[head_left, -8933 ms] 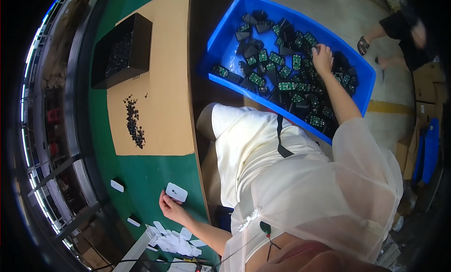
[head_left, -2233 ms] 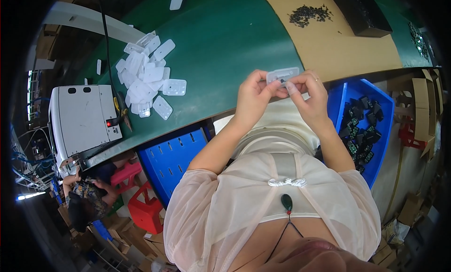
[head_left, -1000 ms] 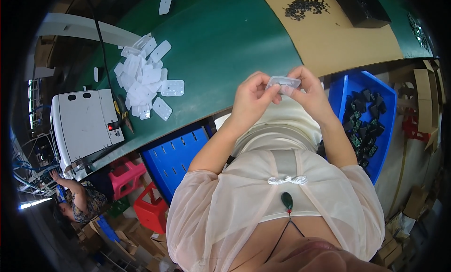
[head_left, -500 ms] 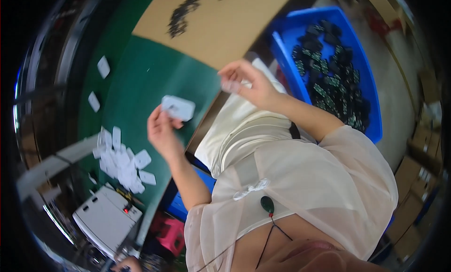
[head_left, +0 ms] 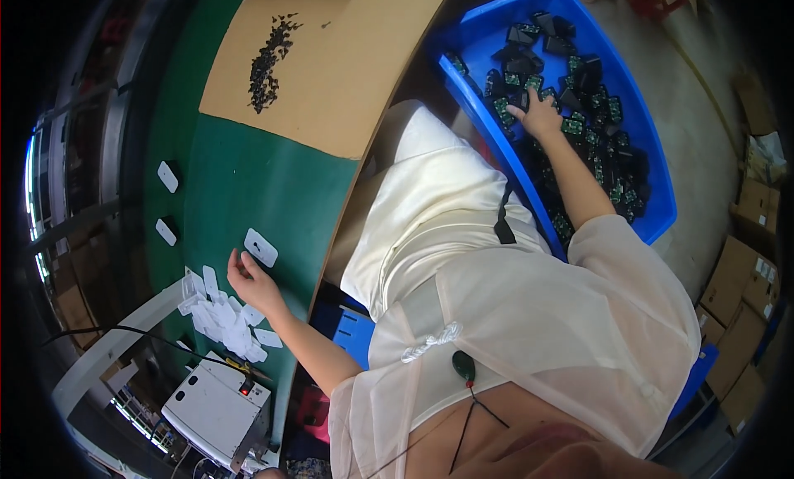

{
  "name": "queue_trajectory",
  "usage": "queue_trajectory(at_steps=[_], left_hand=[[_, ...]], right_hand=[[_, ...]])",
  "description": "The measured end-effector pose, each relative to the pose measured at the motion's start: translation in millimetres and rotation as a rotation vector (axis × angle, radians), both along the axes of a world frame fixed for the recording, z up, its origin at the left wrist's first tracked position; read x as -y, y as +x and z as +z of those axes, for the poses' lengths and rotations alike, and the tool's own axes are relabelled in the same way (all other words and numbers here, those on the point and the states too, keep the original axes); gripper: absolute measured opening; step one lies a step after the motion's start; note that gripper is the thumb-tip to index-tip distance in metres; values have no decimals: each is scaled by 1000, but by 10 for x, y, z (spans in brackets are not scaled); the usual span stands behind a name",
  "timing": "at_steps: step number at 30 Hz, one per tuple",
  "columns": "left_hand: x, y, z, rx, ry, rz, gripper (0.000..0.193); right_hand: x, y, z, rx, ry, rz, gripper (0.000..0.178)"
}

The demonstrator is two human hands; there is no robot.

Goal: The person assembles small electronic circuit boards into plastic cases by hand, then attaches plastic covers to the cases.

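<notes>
My left hand (head_left: 255, 285) is over the green table with its fingers apart and nothing in it. Just beyond its fingertips a white rounded rectangular plate (head_left: 265, 246) with a dark mark in its middle lies flat. My right hand (head_left: 542, 115) reaches into the blue bin (head_left: 651, 136), thumb and fingers spread on top of black housings with green circuit boards (head_left: 594, 136). Whether its fingertips grip one of them is hard to see, but none is lifted. Two more white plates, an upper one (head_left: 168, 176) and a lower one (head_left: 166, 231), lie at the table's far left.
A heap of white plates (head_left: 223, 318) lies left of my left forearm, beside a white box-shaped device (head_left: 217, 409) with a red light. Small black pieces (head_left: 266, 66) are piled on a cardboard sheet (head_left: 347, 82). Cardboard boxes (head_left: 740, 289) stand at the far right.
The white plate has left my left hand and now lies on the table. My right hand has moved from above my lap into the blue bin.
</notes>
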State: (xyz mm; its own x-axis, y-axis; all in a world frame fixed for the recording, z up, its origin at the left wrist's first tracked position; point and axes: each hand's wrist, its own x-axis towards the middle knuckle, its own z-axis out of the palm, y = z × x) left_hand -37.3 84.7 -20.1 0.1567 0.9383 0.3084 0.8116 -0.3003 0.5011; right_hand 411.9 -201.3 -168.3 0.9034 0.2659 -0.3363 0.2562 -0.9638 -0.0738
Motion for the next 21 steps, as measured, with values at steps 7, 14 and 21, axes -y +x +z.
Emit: queue_trajectory(at_steps=[7, 14, 21], left_hand=[[258, 175, 35, -132, 108, -64, 24], [335, 165, -29, -208, 194, -47, 24], [442, 279, 54, 47, 44, 38, 37]], right_hand=[[39, 17, -246, 238, 183, 113, 66], [156, 99, -229, 113, 318, 266, 54], [332, 350, -322, -118, 630, -32, 56]])
